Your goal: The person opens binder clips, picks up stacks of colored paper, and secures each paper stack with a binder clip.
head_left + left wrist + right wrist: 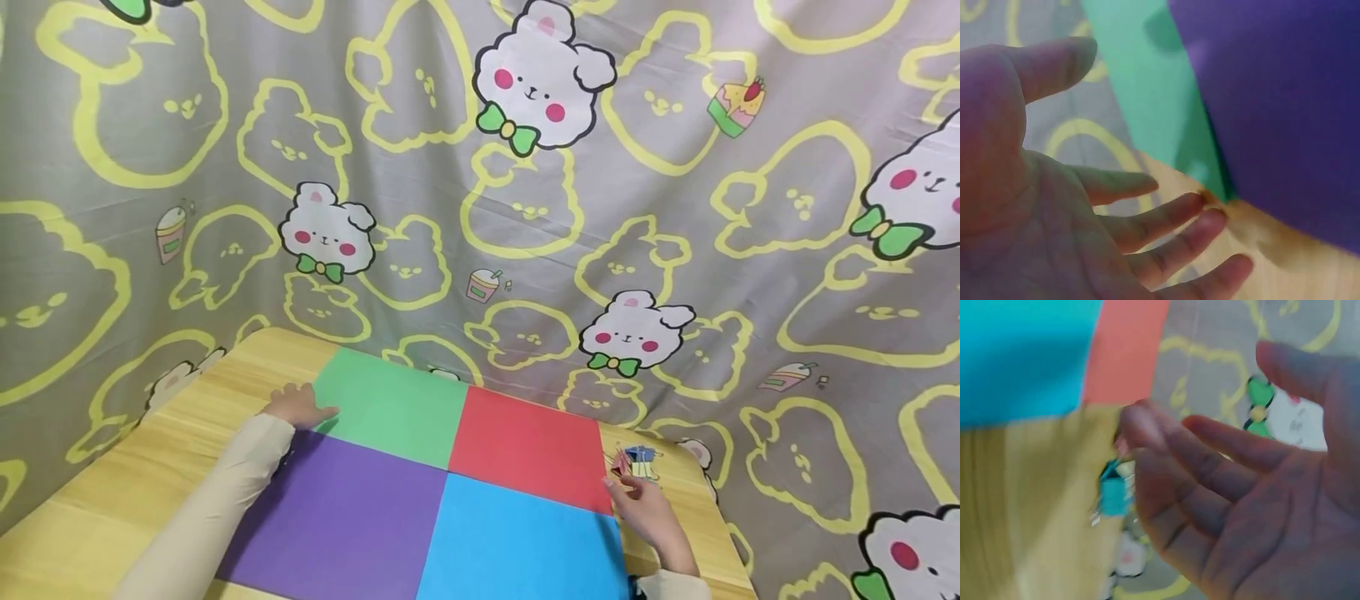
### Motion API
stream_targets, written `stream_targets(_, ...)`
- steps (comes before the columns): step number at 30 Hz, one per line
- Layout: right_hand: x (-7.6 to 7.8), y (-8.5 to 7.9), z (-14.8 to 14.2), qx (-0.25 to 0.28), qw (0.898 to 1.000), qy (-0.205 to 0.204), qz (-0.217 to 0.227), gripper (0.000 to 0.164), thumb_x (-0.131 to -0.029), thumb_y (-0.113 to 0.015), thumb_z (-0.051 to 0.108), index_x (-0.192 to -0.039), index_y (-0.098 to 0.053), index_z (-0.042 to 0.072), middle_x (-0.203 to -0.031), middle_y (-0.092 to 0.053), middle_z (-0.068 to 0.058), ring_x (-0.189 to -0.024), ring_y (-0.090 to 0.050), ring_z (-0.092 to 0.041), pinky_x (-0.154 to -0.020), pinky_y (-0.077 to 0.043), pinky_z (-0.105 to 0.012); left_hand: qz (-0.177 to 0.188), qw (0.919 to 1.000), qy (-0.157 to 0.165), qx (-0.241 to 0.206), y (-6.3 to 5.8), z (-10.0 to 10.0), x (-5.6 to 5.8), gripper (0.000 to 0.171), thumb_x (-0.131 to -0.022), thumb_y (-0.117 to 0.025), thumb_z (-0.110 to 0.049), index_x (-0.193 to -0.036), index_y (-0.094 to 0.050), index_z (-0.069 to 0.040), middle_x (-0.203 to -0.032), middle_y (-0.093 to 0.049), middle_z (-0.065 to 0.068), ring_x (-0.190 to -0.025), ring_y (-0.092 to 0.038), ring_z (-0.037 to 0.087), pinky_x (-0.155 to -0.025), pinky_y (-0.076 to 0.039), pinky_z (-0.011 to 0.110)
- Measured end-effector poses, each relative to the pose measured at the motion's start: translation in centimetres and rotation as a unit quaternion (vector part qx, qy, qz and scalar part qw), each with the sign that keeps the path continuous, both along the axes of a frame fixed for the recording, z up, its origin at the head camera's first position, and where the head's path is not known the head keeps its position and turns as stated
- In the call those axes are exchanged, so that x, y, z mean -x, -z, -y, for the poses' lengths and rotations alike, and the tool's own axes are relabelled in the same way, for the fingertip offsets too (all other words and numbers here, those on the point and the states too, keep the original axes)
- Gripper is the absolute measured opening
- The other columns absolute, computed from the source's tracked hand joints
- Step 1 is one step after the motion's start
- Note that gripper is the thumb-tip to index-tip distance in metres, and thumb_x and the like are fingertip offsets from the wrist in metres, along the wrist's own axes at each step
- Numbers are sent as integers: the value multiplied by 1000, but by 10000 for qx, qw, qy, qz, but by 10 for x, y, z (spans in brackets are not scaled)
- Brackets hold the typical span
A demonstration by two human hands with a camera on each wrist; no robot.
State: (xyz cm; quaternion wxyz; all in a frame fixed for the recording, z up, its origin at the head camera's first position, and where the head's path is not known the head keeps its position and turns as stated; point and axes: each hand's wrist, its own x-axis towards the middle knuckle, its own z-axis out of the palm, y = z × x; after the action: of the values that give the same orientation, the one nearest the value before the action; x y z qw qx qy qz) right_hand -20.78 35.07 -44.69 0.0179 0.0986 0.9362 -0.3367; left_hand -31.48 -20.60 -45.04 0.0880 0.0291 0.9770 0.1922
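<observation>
Four coloured sheets lie edge to edge on the wooden table: green (397,408), red (532,446), purple (352,517) and blue (525,542). At the outer edge where green and purple meet, my left hand (295,406) is spread with nothing held; in the left wrist view its fingers (1172,250) are extended. Beside the red sheet's right edge, my right hand (647,510) has loosely bent fingers and an empty palm. Just beyond its fingertips sits a small cluster of binder clips: pink (621,463), blue (640,454) and yellow (643,472). A blue-green clip (1113,495) shows in the right wrist view.
Bare wood of the table (90,500) runs along the left side, with a narrower strip (693,508) at the right. A grey curtain (420,183) with yellow outlines and white cartoon animals hangs behind and around the table.
</observation>
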Motion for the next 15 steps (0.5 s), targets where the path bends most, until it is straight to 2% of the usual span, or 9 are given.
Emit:
stream_targets(3, 2, 6, -25, 473, 9974, 533, 144, 63, -99, -53, 43, -131, -53, -12, -91, -73, -14, -75, -68, -17, -62, -54, -29, 114, 9995, -229, 197, -4, -1, 4, 85, -91, -60, -47, -126, -38, 26, -118, -44, 47, -110, -44, 57, -93, -40, 61)
stream_targets(6, 4, 13, -49, 797, 9901, 1134, 214, 64, -99, -51, 46, -125, -56, -11, -82, -72, -7, -72, -66, -14, -61, -53, -30, 277, 9976, -526, 364, -6, -4, 8, 78, -87, -67, -46, -120, -49, 22, -110, -51, 41, -103, -48, 48, -85, -44, 53)
stream_targets(10, 7, 28, -72, 1072, 9734, 2022, -123, 61, -97, -51, 46, -113, -62, -12, -69, -68, 0, -64, -62, -14, -57, -53, -32, 511, 9943, -791, 508, -11, -8, 13, 68, -84, -74, -43, -113, -59, 17, -105, -57, 38, -98, -52, 42, -80, -49, 47)
stream_targets(12, 9, 35, -79, 1267, 9638, 2324, -303, 56, -97, -52, 42, -106, -64, -12, -64, -66, 0, -59, -60, -14, -54, -52, -31, 535, 9936, -891, 440, -13, -8, 14, 66, -83, -77, -40, -112, -59, 17, -104, -57, 37, -95, -53, 41, -78, -50, 46)
stream_targets(15, 12, 44, -85, 1409, 9564, 2536, -334, 57, -96, -52, 44, -92, -68, -10, -58, -63, 1, -54, -59, -13, -51, -51, -30, 547, 9927, -1075, 11, -15, -6, 10, 54, -81, -80, -32, -105, -65, 14, -99, -61, 32, -86, -55, 35, -76, -54, 46)
